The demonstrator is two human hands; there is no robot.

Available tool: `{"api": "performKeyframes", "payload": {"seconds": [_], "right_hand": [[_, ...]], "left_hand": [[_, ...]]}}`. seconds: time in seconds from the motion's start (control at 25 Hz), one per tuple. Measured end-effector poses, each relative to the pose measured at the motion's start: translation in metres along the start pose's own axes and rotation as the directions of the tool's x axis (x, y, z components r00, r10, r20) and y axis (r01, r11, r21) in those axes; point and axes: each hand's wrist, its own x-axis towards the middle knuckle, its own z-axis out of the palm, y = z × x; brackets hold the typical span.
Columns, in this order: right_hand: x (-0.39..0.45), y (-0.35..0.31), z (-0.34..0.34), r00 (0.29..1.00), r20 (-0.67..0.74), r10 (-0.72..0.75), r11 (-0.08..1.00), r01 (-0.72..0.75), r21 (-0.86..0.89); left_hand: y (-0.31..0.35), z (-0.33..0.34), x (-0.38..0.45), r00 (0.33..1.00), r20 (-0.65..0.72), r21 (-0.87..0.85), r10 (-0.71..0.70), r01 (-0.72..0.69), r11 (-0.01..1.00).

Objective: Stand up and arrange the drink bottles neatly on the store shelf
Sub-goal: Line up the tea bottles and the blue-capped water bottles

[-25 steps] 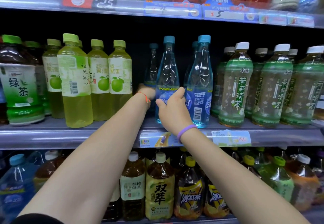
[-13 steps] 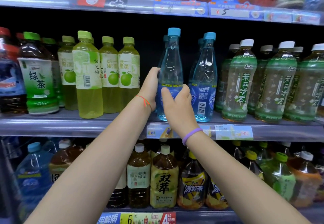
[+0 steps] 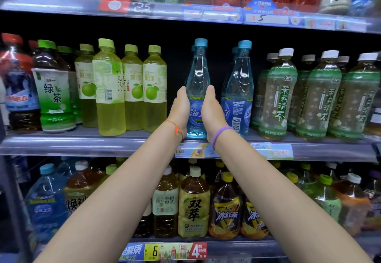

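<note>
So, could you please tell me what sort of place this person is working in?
Most likely a shop's drinks aisle: tiered shelves packed with bottled drinks, and price tags clipped along the shelf edges.

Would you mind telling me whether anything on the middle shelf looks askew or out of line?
One yellow-green bottle stands forward of its row, its barcode side facing out instead of the apple picture. The blue bottle between the left hand and right hand stands upright.
</note>
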Motion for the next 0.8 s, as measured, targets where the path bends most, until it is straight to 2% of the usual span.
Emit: {"api": "performKeyframes", "payload": {"seconds": [0.2, 0.24, 0.28, 0.32, 0.36, 0.4, 0.44, 0.48, 0.52, 0.56, 0.6, 0.68, 0.8], "right_hand": [[-0.006, -0.003, -0.003, 1.000, 0.015, -0.017, 1.000, 0.017, 0.001], [-0.009, -0.002, -0.004, 1.000, 0.013, -0.026, 1.000, 0.027, -0.012], [-0.012, 0.000, -0.005, 0.998, -0.002, -0.061, 0.998, 0.061, -0.035], [-0.015, 0.002, -0.007, 0.990, -0.035, -0.134, 0.989, 0.132, -0.061], [-0.019, 0.006, -0.010, 0.965, -0.081, -0.250, 0.966, 0.244, -0.082], [-0.022, 0.008, -0.015, 0.907, -0.136, -0.398, 0.916, 0.386, -0.111], [-0.025, 0.009, -0.022, 0.819, -0.184, -0.543, 0.839, 0.521, -0.158], [-0.026, 0.009, -0.032, 0.725, -0.219, -0.654, 0.756, 0.615, -0.222], [-0.026, 0.009, -0.043, 0.653, -0.241, -0.718, 0.696, 0.662, -0.279], [-0.024, 0.008, -0.056, 0.616, -0.256, -0.745, 0.667, 0.673, -0.319], [-0.021, 0.008, -0.070, 0.609, -0.266, -0.747, 0.664, 0.664, -0.344], [-0.015, 0.011, -0.097, 0.626, -0.284, -0.726, 0.685, 0.622, -0.379], [-0.008, 0.016, -0.141, 0.637, -0.313, -0.705, 0.707, 0.594, -0.384]], "left_hand": [[0.008, 0.003, -0.013, 1.000, -0.029, 0.031, 0.001, 0.000, 1.000], [0.012, 0.005, -0.020, 0.998, -0.067, 0.082, 0.022, -0.016, 0.997], [0.015, 0.010, -0.025, 0.989, -0.116, 0.157, 0.087, -0.068, 0.985], [0.017, 0.014, -0.034, 0.958, -0.178, 0.234, 0.225, -0.181, 0.955], [0.018, 0.019, -0.044, 0.884, -0.202, 0.291, 0.423, -0.358, 0.887], [0.018, 0.023, -0.055, 0.760, -0.196, 0.340, 0.619, -0.540, 0.770], [0.018, 0.025, -0.064, 0.613, -0.169, 0.378, 0.771, -0.682, 0.626], [0.017, 0.030, -0.071, 0.510, -0.126, 0.405, 0.851, -0.756, 0.514], [0.015, 0.036, -0.073, 0.473, -0.079, 0.406, 0.878, -0.789, 0.462], [0.014, 0.045, -0.076, 0.498, -0.039, 0.397, 0.866, -0.788, 0.471], [0.011, 0.054, -0.078, 0.555, -0.004, 0.376, 0.832, -0.770, 0.516], [0.002, 0.076, -0.080, 0.630, 0.062, 0.361, 0.774, -0.737, 0.571], [-0.010, 0.117, -0.080, 0.629, 0.144, 0.380, 0.764, -0.748, 0.544]]}}
